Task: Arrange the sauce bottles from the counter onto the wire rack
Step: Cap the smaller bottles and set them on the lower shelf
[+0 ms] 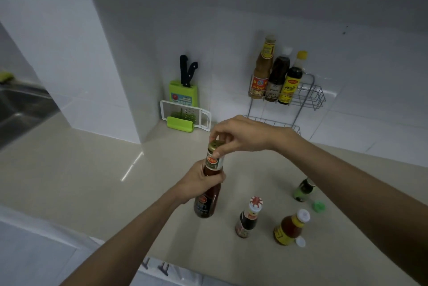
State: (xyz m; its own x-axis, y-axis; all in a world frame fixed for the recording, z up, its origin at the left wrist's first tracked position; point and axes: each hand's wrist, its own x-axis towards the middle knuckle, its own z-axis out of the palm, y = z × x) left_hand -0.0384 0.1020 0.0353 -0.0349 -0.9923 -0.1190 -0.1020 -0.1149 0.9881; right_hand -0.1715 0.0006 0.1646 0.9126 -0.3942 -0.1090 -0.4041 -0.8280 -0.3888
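Wire rack (310, 93), upper tier: three sauce bottles upright in a row at its left end: an orange-labelled one (262, 70), a dark white-capped one (278, 77) and a dark yellow-capped one (292, 79). The right part of that tier is bare. The lower tier is mostly hidden behind the right hand; no bottle shows there.

In hand: a tall bottle of red-brown sauce (209, 183), held above the counter (81, 170) in front of the rack. The left hand (199, 183) is wrapped around its shoulder. The right hand (240, 134) has fingertips pinched on the gold cap (214, 144). Judged to be seating or tightening the cap before shelving; direction of twist cannot be told.

On the counter, right of the held bottle: a small dark bottle with a red-and-white cap (249, 219), a yellow-labelled bottle with a white top (290, 227) with a loose white cap (300, 242) just beside it, and a green-labelled dark bottle (303, 189) that looks uncapped, with a loose green cap (319, 206) near it.

Progress estimate: three shelved, one in hand, three waiting. Roughly the midpoint; two loose caps probably need refitting first.
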